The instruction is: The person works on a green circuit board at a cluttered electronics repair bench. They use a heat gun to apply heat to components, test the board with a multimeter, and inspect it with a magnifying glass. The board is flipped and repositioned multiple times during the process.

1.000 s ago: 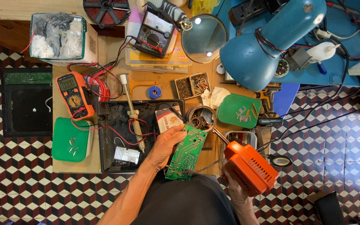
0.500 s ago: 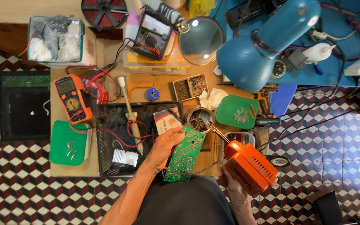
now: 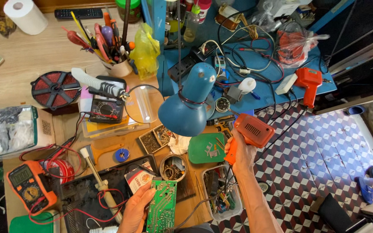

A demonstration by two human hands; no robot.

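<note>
From the head view, we see our right hand point(image 3: 239, 154) wrapped tight round the grip of an orange pistol-shaped soldering gun point(image 3: 250, 133), a ribbed, boxy plastic body raised beside the blue lamp shade point(image 3: 187, 108) and above the green lid point(image 3: 207, 148). Our left hand point(image 3: 135, 207) pinches the edge of a green circuit board point(image 3: 162, 207), thumb on top and fingers underneath, holding it flat at the bottom of the frame, low over the cluttered wooden workbench point(image 3: 35, 56). The board is a narrow rectangle, its solder side up with pale traces, lying just below a round tin of metal bits point(image 3: 173, 167).
</note>
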